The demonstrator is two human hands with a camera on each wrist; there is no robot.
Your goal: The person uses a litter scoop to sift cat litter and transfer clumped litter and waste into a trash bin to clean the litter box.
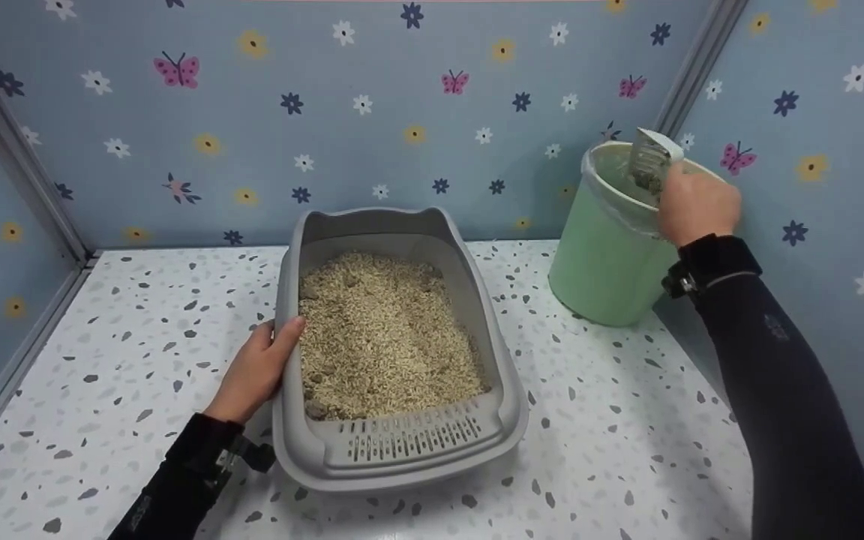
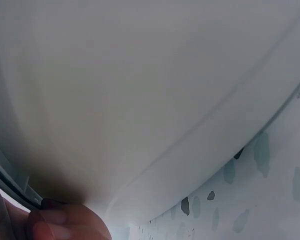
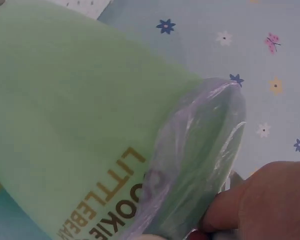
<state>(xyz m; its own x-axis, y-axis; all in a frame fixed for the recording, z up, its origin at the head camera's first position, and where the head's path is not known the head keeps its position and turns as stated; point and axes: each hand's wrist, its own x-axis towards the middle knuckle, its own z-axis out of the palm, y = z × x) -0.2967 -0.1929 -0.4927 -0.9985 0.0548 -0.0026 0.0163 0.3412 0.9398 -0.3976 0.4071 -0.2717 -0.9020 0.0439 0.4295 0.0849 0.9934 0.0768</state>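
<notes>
A grey litter box [image 1: 503, 360] filled with pale, grainy litter [image 1: 394, 337] sits at the middle of the table, a few darker clumps along its left side. My left hand [image 1: 256, 371] grips its left rim, thumb on top; in the left wrist view the fingers [image 2: 72, 222] curl under that rim. At the right, my right hand [image 1: 698, 204] holds a litter scoop [image 1: 651, 154] tilted over the mouth of a green bin [image 1: 608, 255]. Dark clumps [image 1: 648, 181] show at the scoop's slotted part. The right wrist view hides most of the scoop.
A clear plastic liner [image 3: 175, 135] folds over the bin's rim. The bin stands in the corner against the flowered back wall [image 1: 402, 105] and right wall. Speckled white tabletop [image 1: 139, 360] surrounds the litter box.
</notes>
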